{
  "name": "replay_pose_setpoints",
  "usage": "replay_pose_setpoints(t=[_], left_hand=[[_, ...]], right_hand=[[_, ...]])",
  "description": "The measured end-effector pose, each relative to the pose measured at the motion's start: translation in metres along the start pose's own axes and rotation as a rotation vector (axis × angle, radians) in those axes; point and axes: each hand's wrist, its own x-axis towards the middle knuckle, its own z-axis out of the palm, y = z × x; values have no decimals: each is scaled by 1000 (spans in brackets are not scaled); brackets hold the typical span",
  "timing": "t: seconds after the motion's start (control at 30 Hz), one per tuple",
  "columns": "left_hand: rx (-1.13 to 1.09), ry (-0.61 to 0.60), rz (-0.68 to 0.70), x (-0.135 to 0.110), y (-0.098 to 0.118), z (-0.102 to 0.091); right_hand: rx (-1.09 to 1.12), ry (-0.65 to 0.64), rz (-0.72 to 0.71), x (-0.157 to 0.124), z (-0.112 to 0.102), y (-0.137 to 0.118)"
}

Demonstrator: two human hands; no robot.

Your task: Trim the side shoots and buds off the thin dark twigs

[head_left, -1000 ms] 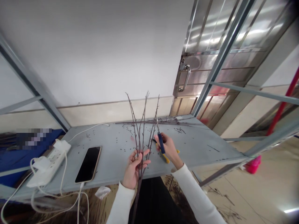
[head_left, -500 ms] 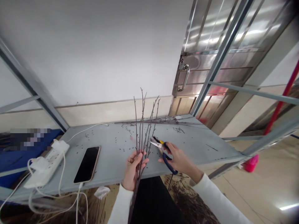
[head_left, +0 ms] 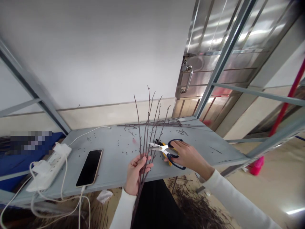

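Observation:
Several thin brown twigs [head_left: 148, 127] stand upright in my left hand [head_left: 137, 173], whose fingers and thumb close around their lower stems. My right hand [head_left: 188, 157] grips scissors [head_left: 163, 148] with dark blue handles. The scissor blades are apart and point left, at the twigs just above my left hand. Partly hidden under the scissors, yellow-handled pliers [head_left: 169, 162] lie on the grey shelf [head_left: 114, 168]. Behind the held bunch, more twigs [head_left: 176, 122] lie along the back of the shelf.
On the left are a phone [head_left: 89, 168] with a charging cable and a white power strip [head_left: 50, 168] with plugs. Small cut bits [head_left: 131, 132] dot the shelf. Grey metal posts [head_left: 219, 66] frame it. A heap of twigs [head_left: 202, 206] lies below on the floor.
The scissors have turned flatter and their blades have spread, uncovering the pliers beneath. My right hand has shifted slightly right and up. The twig tops in my left hand have fanned wider.

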Motion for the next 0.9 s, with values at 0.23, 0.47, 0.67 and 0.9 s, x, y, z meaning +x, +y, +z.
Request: replay_pose_setpoints(t=[0.23, 0.47, 0.67, 0.9], left_hand=[[-22, -26, 15, 1, 1, 0], [-37, -41, 3, -1, 4, 3], [-39, -48, 11, -2, 5, 4], [-17, -40, 21, -2, 6, 2]], right_hand=[[-18, 34, 5, -1, 0, 5], [-25, 62, 20, -5, 2, 4], [-49, 109, 2, -7, 5, 3], [125, 179, 159, -15, 15, 5]])
